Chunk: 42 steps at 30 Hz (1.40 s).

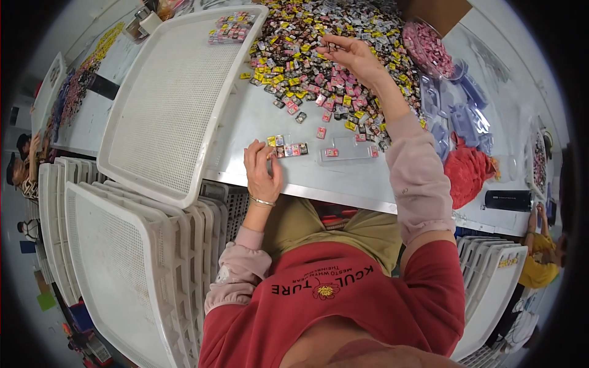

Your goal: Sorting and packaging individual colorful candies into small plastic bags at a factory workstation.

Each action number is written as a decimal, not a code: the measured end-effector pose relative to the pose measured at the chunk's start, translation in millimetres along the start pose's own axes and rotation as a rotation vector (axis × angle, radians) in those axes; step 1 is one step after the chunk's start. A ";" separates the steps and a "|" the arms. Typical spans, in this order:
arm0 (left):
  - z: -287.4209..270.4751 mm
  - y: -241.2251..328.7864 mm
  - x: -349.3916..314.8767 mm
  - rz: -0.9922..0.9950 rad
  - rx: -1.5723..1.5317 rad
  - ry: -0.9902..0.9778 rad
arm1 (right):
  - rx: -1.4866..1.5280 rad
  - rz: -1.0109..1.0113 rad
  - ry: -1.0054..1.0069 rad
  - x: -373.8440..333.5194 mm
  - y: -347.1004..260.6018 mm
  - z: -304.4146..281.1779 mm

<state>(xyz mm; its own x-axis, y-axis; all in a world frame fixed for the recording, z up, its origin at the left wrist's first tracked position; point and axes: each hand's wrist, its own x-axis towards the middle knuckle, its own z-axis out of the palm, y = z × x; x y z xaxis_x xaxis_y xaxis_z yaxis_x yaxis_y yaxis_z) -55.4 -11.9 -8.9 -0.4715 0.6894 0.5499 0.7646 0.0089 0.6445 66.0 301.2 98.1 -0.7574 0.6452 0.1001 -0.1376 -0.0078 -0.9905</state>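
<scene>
Red shirt (368, 300) below bare table edge (331, 194), left fingers (262, 153) against packets (288, 149), both grips unclear

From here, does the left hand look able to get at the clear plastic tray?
Probably yes: the clear plastic tray lies on the tabletop, right of the left hand, with only a low cluster of small packets between them.

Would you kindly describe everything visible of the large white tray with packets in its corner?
The large white tray looks plastic: rectangular and shallow, with a finely perforated floor and a raised, round-cornered rim. It lies partly over the table, its near end jutting past the edge by more white trays. Colourful packets are piled in its far right corner. The left hand is apart from it.
</scene>
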 end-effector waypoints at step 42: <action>-9.6 6.7 0.3 0.258 0.128 -0.143 | -1.593 -0.597 -0.196 -136.1 65.6 153.6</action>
<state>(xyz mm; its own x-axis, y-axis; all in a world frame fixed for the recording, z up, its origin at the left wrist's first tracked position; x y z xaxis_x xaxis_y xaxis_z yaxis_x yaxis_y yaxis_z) -54.6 -18.6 0.7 -0.1956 0.7754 0.6004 0.9042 -0.0944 0.4165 62.0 95.6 34.0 -0.9188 0.1790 0.3519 0.2232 0.9707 0.0891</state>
